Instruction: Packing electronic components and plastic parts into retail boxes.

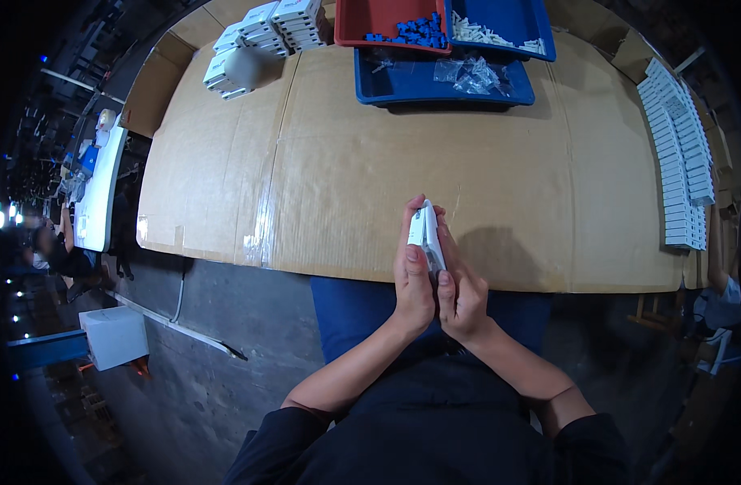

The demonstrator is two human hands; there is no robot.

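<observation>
A small, flat white box (430,234) is pressed between my two hands, just above the table's near edge. My left hand (416,287) closes on its left side, with the thumb lying along the near part of that face. On the other side, my right hand (465,295) presses against it with the thumb up at the near end. The box stands on edge, and its far end points away from me. My fingers and palms hide much of its sides, so I cannot tell whether its near end is closed.
Cardboard covers the table (346,186). Stacks of white boxes (261,36) stand far left; long rows of white boxes (673,153) line the right. At the back, a red tray (350,20) holds blue parts, a blue tray (544,24) white parts, and another blue tray (395,89) clear bags.
</observation>
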